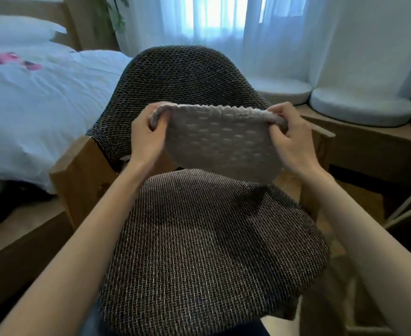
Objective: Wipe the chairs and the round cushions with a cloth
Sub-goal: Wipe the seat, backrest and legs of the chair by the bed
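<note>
Two bare forearms are entering from 5 and 7 o'clock and meeting above the seat of the dark brown woven-fabric chair. The left hand and the right hand are holding the pale grey textured cloth at the centre of the view, spread between them. The fingers of the left hand are curling round the cloth's upper left corner and gripping it. The fingers of the right hand are gripping the upper right corner in the same way. The cloth is hanging clear of the seat, in front of the chair's curved backrest, and its lower edge is sagging toward 6 o'clock.

Two pale grey round cushions are lying side by side at 2 o'clock on a wooden window ledge, well apart from both hands. A wooden post is standing just beside the chair at 9 o'clock. A bed with a white cover is lying at 10 o'clock, with a white pillow at 11 o'clock. A sheer white curtain is hanging at 12 o'clock.
</note>
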Tool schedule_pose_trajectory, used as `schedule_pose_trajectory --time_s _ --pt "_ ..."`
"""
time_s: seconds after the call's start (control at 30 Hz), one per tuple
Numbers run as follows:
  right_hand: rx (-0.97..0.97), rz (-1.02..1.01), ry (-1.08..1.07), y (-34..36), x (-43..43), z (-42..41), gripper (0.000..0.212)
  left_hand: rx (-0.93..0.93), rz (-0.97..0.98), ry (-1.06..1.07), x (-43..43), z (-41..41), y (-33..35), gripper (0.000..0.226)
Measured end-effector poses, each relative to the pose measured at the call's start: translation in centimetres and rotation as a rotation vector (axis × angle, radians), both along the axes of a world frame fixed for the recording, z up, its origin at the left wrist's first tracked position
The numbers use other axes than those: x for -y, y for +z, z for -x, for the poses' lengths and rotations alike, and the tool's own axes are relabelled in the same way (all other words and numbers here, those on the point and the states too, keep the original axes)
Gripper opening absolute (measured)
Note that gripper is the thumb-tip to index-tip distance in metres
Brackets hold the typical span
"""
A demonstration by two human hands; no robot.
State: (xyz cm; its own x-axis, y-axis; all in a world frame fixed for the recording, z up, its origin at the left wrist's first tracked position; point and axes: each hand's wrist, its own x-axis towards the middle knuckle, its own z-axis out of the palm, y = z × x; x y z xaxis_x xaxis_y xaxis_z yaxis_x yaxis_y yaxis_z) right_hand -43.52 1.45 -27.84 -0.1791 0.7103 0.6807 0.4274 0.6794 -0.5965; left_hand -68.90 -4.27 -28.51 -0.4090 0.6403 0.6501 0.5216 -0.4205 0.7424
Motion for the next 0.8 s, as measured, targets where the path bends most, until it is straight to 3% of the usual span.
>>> schedule_pose_trajectory --time_s 0.17,0.33,0.57,0.8 --pt "-0.033 0.153 0.004 -4.8 1.5 -1.1 0.018 0.028 0.129 -0.036 2.2 0.0 -6.3 0.007" --pt "0.18 0.378 -0.091 -9.7 0.7 -1.2 0.024 -0.013 0.412 -0.048 1.3 0.8 -11.4 0.005" --pt "0.357 0.361 -0.332 -13.3 -0.6 0.4 0.038 -0.182 0.572 0.06 -2.1 0.8 -14.2 0.014" --pt "0.45 0.455 -0.639 -15.8 -0.9 1.6 0.054 -0.183 0.601 0.065 -3.2 0.7 -16.8 0.03"
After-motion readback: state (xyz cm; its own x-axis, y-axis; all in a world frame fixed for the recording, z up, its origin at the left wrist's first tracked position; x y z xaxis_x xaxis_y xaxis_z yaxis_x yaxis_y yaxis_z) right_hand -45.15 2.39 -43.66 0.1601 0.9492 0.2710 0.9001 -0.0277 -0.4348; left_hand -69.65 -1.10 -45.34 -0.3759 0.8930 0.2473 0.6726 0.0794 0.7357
